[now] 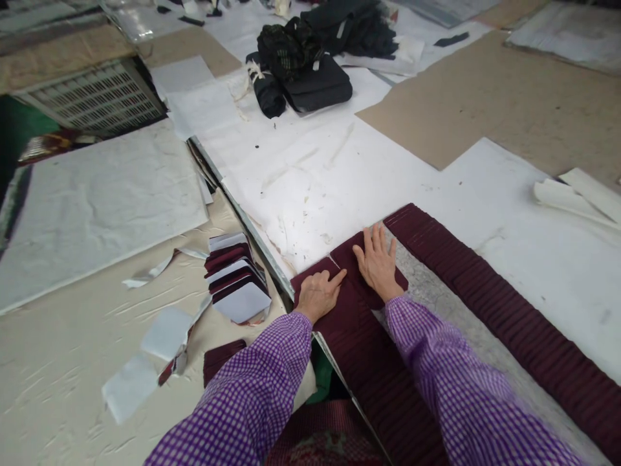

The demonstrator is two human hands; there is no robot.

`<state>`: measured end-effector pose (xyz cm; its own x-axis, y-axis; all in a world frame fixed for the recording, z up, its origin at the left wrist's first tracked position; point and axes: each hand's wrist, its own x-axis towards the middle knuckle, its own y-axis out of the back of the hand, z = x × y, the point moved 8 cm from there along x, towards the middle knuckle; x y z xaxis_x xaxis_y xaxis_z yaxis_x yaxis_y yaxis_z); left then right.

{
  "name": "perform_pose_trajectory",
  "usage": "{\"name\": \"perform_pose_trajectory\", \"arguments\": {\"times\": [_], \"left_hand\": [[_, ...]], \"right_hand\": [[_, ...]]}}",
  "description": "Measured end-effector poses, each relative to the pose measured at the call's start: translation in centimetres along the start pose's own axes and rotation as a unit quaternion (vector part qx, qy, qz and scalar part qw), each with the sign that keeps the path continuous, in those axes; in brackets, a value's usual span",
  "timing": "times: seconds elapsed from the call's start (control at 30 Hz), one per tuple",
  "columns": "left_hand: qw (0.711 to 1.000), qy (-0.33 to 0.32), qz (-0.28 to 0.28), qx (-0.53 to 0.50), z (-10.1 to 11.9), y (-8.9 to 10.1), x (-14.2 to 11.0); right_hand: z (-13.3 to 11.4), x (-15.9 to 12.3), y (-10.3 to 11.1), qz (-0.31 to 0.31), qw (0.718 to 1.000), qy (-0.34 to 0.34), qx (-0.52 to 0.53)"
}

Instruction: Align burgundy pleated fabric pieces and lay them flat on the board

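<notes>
My right hand lies flat with fingers spread on a separate dark maroon cloth piece. Just left of it, my left hand presses on the end of a long row of overlapping maroon cloth pieces. Its index finger points toward the seam between the row and the separate piece, while the other fingers curl under. Neither hand grips anything visible. A second overlapping row of maroon pieces runs along the right side, with a strip of grey speckled surface between the rows.
On the left table a fanned stack of white and maroon pieces lies near white cut pieces and scrap strips. A metal edge divides the tables. Black folded cloth sits at the back, brown board to the right.
</notes>
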<state>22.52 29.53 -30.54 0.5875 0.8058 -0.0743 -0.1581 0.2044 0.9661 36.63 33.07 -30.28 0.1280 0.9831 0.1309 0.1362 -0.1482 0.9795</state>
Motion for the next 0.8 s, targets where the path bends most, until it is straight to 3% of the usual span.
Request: {"name": "perform_pose_trajectory", "arguments": {"times": [0.17,0.4,0.53,0.67,0.8], "left_hand": [[0.999,0.01,-0.011,-0.041,-0.1,-0.3,0.1],[0.989,0.031,-0.006,-0.143,-0.5,1.0,-0.2],[0.968,0.056,0.007,-0.245,-0.8,1.5,-1.0],[0.916,0.122,0.055,-0.378,-2.3,2.7,-2.5],[0.812,0.247,0.136,-0.511,-4.6,4.8,-6.3]], "right_hand": [[-0.7,-5.2,0.1,-0.021,0.999,-0.02,-0.015],[-0.1,-5.2,0.3,-0.017,0.999,-0.033,-0.016],[0.7,-5.2,-0.2,-0.023,0.999,-0.034,0.006],[1.5,-5.4,-1.1,-0.038,0.998,-0.038,0.044],[1.5,-5.7,-1.4,-0.041,0.992,-0.054,0.11]]}}
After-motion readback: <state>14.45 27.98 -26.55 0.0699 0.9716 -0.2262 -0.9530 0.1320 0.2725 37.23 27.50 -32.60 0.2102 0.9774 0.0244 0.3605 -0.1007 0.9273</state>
